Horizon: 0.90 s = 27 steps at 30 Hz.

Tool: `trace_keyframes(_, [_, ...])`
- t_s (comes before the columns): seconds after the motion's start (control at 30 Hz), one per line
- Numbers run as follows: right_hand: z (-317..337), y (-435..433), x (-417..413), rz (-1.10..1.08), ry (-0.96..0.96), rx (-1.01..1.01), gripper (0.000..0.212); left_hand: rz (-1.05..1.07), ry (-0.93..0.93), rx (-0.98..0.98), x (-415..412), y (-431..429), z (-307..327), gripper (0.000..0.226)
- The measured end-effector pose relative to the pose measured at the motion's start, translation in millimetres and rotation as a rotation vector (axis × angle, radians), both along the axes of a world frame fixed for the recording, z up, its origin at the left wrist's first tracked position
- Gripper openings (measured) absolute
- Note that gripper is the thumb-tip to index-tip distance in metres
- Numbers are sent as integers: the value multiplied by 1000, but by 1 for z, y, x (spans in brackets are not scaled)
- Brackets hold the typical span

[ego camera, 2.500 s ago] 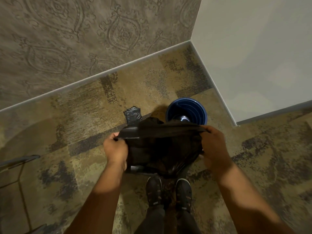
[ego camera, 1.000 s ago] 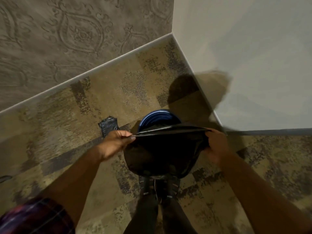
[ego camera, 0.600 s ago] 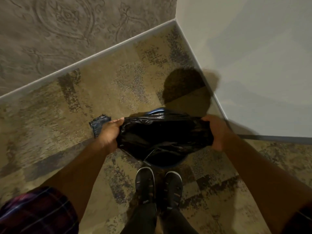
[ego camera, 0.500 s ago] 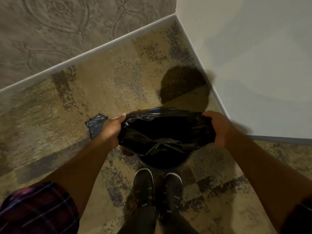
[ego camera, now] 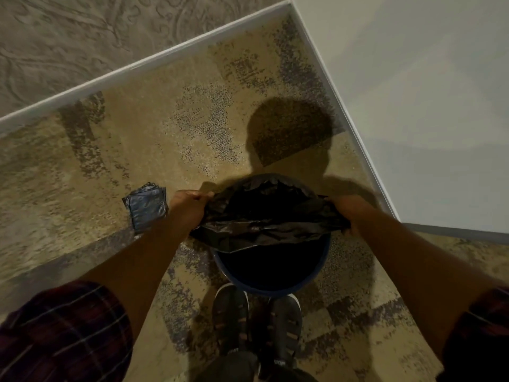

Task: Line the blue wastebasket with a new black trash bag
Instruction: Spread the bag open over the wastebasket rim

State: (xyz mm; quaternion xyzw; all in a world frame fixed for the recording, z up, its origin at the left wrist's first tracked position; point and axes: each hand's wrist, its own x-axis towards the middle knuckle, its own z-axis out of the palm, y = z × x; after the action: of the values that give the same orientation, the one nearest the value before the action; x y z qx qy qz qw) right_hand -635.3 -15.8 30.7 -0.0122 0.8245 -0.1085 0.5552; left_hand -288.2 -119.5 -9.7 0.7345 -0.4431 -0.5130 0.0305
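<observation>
The blue wastebasket [ego camera: 275, 290] stands on the carpet just ahead of my shoes, only its near rim showing. A black trash bag [ego camera: 264, 230] is stretched open over its mouth. The bag's far edge lies over the far rim, while its near edge hangs loose across the middle of the opening. My left hand [ego camera: 187, 208] grips the bag's left edge beside the basket. My right hand [ego camera: 348, 213] grips the right edge. The inside of the basket is dark and hidden.
A folded dark bag [ego camera: 146, 206] lies on the carpet left of my left hand. A patterned wall with a white baseboard [ego camera: 137, 67] runs behind. A plain white wall [ego camera: 413, 106] stands close on the right, forming a corner.
I have leaned in and lowered the bag onto the basket. The hands have drawn the bag's mouth wider, and its far edge now sits over the far rim.
</observation>
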Motion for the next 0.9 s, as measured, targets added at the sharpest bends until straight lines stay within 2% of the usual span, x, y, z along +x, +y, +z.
trace_keyframes(0.07, [0, 16, -2, -3, -9, -9, 38, -102, -51, -68, 9, 7, 1, 48])
trace_keyframes(0.13, [6, 31, -4, -49, -55, -65, 38, -119, -70, -102, 18, 14, 7, 59])
trace_keyframes(0.3, [25, 69, -2, -61, -85, -204, 59, -118, 142, 131, 44, 30, 39, 47])
trace_keyframes(0.33, [27, 75, 0, -73, -96, -223, 55, -126, 157, 187, 49, 32, 42, 41])
trace_keyframes(0.4, [29, 81, 3, -102, -100, -214, 32, -90, 194, 334, 58, 35, 45, 31])
trace_keyframes(0.47, [30, 85, 8, -153, -98, -162, 17, 3, 240, 464, 66, 43, 45, 35])
trace_keyframes(0.53, [30, 89, 14, -266, -121, -107, 12, 131, 274, 532, 72, 53, 45, 37])
trace_keyframes(0.63, [30, 94, 29, -583, -230, -116, 17, 391, 377, 599, 73, 70, 49, 41])
trace_keyframes(0.73, [30, 98, 43, -870, -277, -170, 22, 628, 505, 641, 67, 87, 56, 25])
trace_keyframes(0.8, [28, 100, 50, -1003, -276, -191, 29, 756, 602, 627, 62, 98, 57, 27])
trace_keyframes(0.9, [24, 105, 56, -1073, -301, -238, 41, 891, 715, 565, 51, 114, 56, 32])
